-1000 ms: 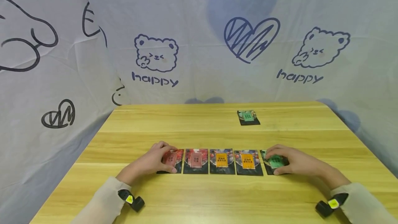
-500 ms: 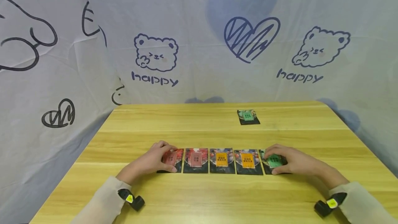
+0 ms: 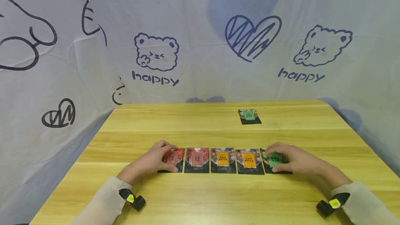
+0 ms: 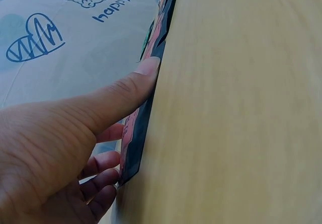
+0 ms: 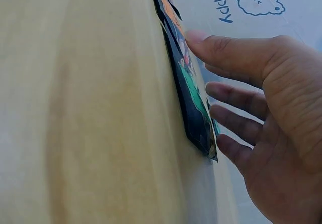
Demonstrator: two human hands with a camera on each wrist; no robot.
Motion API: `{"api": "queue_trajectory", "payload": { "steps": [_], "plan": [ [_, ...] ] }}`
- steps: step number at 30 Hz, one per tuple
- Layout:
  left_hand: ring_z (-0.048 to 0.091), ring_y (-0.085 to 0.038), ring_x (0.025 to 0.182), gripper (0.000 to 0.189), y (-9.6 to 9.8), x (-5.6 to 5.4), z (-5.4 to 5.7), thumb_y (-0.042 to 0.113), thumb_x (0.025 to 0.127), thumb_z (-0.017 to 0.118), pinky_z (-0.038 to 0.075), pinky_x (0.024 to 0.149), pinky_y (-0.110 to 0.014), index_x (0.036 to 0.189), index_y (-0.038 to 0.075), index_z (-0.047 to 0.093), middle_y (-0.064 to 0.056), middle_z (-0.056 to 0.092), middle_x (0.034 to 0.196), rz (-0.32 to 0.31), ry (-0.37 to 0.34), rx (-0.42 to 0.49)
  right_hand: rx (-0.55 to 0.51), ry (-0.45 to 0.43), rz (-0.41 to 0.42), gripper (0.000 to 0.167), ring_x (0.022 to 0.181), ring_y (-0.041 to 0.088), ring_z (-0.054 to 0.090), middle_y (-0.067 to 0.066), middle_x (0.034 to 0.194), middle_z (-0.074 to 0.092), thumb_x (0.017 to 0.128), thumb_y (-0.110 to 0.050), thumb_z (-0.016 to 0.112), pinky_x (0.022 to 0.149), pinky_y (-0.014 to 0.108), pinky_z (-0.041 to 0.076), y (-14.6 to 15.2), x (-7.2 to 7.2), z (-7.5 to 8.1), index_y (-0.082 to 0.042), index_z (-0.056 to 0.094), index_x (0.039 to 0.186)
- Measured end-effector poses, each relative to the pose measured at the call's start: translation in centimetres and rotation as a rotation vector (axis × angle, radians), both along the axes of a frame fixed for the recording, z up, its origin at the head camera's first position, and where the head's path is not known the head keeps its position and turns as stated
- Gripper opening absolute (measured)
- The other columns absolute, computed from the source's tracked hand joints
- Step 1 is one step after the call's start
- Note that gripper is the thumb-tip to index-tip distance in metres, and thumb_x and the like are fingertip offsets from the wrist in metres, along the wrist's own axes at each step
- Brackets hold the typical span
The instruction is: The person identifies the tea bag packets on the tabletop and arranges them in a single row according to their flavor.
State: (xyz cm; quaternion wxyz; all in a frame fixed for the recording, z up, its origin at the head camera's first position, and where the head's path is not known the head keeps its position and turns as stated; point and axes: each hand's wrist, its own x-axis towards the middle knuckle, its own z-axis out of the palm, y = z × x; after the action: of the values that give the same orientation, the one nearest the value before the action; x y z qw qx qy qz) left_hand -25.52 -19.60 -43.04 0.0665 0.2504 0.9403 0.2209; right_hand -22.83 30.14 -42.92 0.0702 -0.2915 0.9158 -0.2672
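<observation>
Several flat tea-bag-like sachets lie in a row across the table. At the row's left end my left hand (image 3: 153, 157) rests on a red-labelled sachet (image 3: 178, 157); its thumb lies on the sachet's near edge in the left wrist view, the other fingers along its side. My right hand (image 3: 301, 160) spans the green-labelled sachet (image 3: 275, 159) at the right end, fingers loosely bent and partly covering it. In the right wrist view the thumb tip is right at the sachet's edge. Between the hands lie another red sachet (image 3: 197, 159) and two orange-labelled sachets, left (image 3: 223, 159) and right (image 3: 249, 160).
A second green-labelled sachet (image 3: 249, 115) lies alone toward the back of the wooden table (image 3: 200, 197). White cloth (image 3: 200, 55) with bear and heart drawings hangs behind and at the left side. Both wrists carry black camera straps.
My right hand has shifted slightly left, and the green sachet under it has slid closer to the orange one. The left hand stays in place on its red sachet.
</observation>
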Motion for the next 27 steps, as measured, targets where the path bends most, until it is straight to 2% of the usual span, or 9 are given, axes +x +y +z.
{"api": "queue_trajectory", "payload": {
  "steps": [8,13,17,24,27],
  "plan": [
    [0.042,-0.024,0.107,0.079,-0.1,0.0,-0.1,0.054,0.074,0.081,0.042,0.089,-0.046,0.138,0.014,0.055,-0.005,0.046,0.121,-0.004,0.008,-0.005,0.025,-0.029,0.024,0.046,0.121,0.033,0.051,0.005,0.135,0.052,0.087,-0.045,0.072,0.095,0.053,0.042,0.2,0.0,0.0,-0.025,0.061,0.126],
    [0.042,-0.024,0.106,0.080,-0.1,0.0,-0.2,0.054,0.074,0.080,0.042,0.089,-0.046,0.138,0.014,0.055,-0.005,0.046,0.121,-0.008,0.009,-0.008,0.034,-0.019,0.014,0.045,0.120,0.031,0.052,0.006,0.135,0.053,0.087,-0.042,0.073,0.095,0.053,0.043,0.1,0.1,0.2,-0.023,0.061,0.125],
    [0.042,-0.023,0.105,0.080,-0.1,0.0,-0.2,0.054,0.074,0.080,0.042,0.089,-0.045,0.138,0.014,0.055,-0.005,0.047,0.120,-0.011,0.005,-0.005,0.033,0.005,0.001,0.047,0.117,0.030,0.053,0.007,0.134,0.054,0.087,-0.043,0.073,0.094,0.052,0.044,0.0,0.2,0.8,-0.021,0.061,0.126],
    [0.042,-0.024,0.106,0.080,-0.1,-0.1,-0.2,0.054,0.074,0.080,0.042,0.088,-0.046,0.138,0.014,0.054,-0.005,0.047,0.121,-0.016,0.005,0.000,0.056,0.104,0.069,0.051,0.114,0.031,0.057,0.012,0.133,0.054,0.090,-0.040,0.070,0.091,0.051,0.046,0.0,-0.5,1.6,-0.009,0.061,0.129],
    [0.042,-0.023,0.105,0.079,-0.2,0.0,-0.2,0.053,0.075,0.080,0.042,0.087,-0.045,0.138,0.014,0.054,-0.005,0.047,0.121,-0.016,0.008,-0.004,0.061,0.099,0.057,0.053,0.113,0.029,0.058,0.011,0.134,0.054,0.090,-0.040,0.069,0.092,0.051,0.046,-0.3,-1.0,1.8,-0.008,0.059,0.131]
  ]
}}
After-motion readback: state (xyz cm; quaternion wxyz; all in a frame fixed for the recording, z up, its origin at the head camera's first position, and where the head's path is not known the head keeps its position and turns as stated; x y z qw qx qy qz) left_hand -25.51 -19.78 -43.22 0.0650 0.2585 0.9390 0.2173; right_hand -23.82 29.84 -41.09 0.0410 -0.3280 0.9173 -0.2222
